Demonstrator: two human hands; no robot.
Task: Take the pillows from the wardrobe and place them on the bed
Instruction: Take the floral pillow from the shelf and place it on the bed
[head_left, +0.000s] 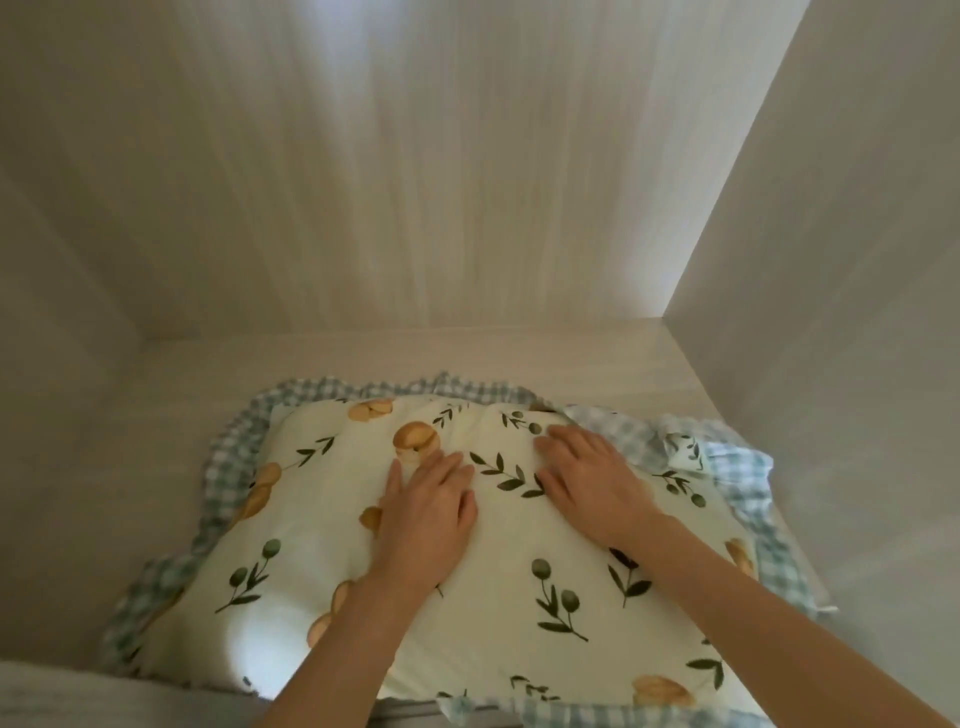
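Note:
A cream pillow (311, 540) printed with green olive sprigs and orange fruit, edged with a blue-and-white checked frill, lies flat on the wardrobe shelf (171, 467). My left hand (428, 512) rests palm down on the middle of its top, fingers spread. To its right, my right hand (589, 478) lies flat on the pillow too, fingers pointing toward the back. Neither hand grips the fabric. At the right back corner, folded checked and printed cloth (685, 449) shows; I cannot tell whether it belongs to a second pillow underneath.
Pale wood-grain wardrobe walls enclose the shelf: a back panel (415, 182), a left wall (62, 260) and a right wall (831, 260). A strip of bare shelf runs behind the pillow and along its left side.

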